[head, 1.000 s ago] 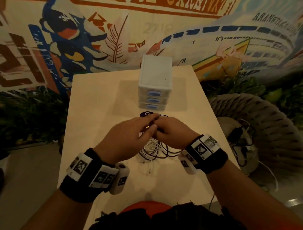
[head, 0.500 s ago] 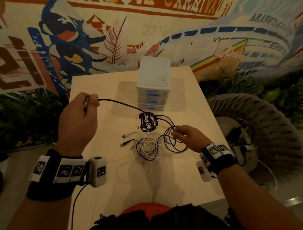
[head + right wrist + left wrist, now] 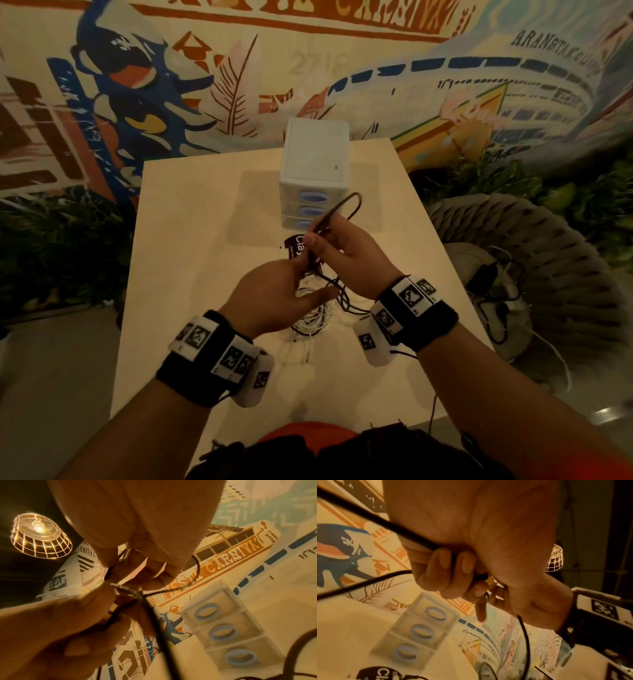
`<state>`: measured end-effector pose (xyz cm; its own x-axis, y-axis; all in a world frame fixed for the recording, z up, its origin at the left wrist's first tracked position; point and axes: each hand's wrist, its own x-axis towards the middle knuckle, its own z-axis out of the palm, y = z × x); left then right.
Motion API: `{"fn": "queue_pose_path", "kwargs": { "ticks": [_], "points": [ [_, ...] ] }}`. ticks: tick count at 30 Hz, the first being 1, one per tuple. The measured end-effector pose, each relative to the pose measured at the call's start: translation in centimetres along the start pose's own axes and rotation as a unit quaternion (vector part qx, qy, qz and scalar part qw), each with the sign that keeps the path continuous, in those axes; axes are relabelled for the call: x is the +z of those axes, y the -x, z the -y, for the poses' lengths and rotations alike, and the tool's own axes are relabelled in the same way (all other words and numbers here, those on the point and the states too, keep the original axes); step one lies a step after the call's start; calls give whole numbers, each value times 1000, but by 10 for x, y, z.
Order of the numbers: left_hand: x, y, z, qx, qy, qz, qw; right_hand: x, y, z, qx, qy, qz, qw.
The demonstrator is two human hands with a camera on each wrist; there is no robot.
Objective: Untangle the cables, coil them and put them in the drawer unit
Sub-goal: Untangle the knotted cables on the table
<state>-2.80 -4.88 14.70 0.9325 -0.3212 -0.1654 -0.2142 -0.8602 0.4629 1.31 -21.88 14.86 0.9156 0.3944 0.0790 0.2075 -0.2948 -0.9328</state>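
Both hands up over the table [image 3: 178, 260] — the right hand [image 3: 349, 260] curls its fingers round a loop of the black cable [image 3: 346, 205], raised in front of the drawer unit [image 3: 313, 178]. The left hand [image 3: 274, 291] pinches the same cable lower down — remaining fingers loosely spread above the tangled cables [image 3: 318, 315].

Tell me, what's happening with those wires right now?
Both hands, left and right, gripping black cable. Loop raised. White cables tangled below. Drawer unit closed.
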Motion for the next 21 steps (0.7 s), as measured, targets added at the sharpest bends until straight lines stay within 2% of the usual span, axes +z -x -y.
{"fn": "queue_pose_path", "kwargs": {
  "ticks": [3, 6, 8, 10, 12, 15, 17, 21],
  "points": [
    [8, -7, 1, -25, 72, 2, 997, -1, -1, 5, -16, 9, 0, 1000],
    [10, -8, 7, -47, 184, -34, 981, -4, 4, 1, -51, -2, -20, 999],
    [8, -9, 12, -56, 261, -76, 961, -3, 12, -8, -62, 34, -45, 996],
    [1, -9, 13, -68, 358, -103, 925, 1, 19, -22, -40, 71, -58, 995],
    [-10, -9, 12, -62, 423, -117, 896, 6, 22, -38, -18, 116, -29, 993],
    [-25, -7, 6, -37, 441, -137, 886, 14, 20, -61, -5, 185, 45, 982],
    [-33, -6, 5, -22, 447, -159, 880, 15, 19, -76, 6, 211, 67, 975],
    [-49, -1, 12, -12, 461, -233, 856, -4, 17, -102, 27, 215, 16, 976]
  ]
}}
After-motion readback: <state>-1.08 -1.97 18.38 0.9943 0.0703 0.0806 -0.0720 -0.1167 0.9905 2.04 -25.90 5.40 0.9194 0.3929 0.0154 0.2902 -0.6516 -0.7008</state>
